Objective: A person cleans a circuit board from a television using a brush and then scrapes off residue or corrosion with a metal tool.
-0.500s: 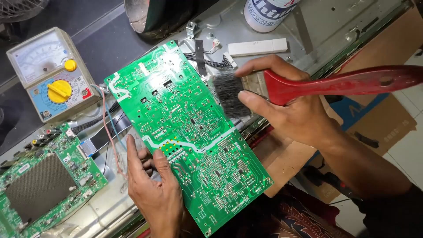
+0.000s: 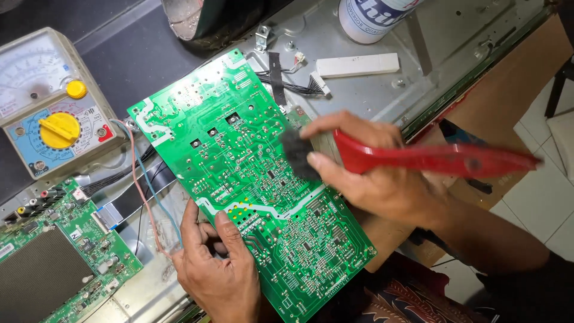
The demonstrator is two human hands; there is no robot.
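- Right now the right hand point(image 2: 382, 179) is gripping a paintbrush point(image 2: 418, 157) with a red handle, fingers closed tight around it near the bristles.
- The dark bristles point(image 2: 297, 154) are touching the big green circuit board point(image 2: 239, 173), close to its right edge.
- The red handle is sticking out to the right, past the edge of the work table point(image 2: 508, 78).
- The left hand point(image 2: 218, 269) is holding the green board at its lower left edge. The thumb is lying on top of the board and the other fingers are curling around the edge.
- The green board is lying tilted in the middle, on top of a grey metal panel point(image 2: 454, 60).
- A meter with a yellow dial point(image 2: 54, 113) is sitting to the left of the board, just beside it.
- A second green board point(image 2: 54, 263) is lying in the bottom left corner, near the left hand.
- Red and blue wires point(image 2: 146, 197) are running down between the meter and the left hand.
- A white can point(image 2: 373, 18) is standing at the top, well apart from the brush.
- A white bar point(image 2: 357, 64) is lying on the metal panel below the can, next to a bunch of black wires point(image 2: 287, 85).
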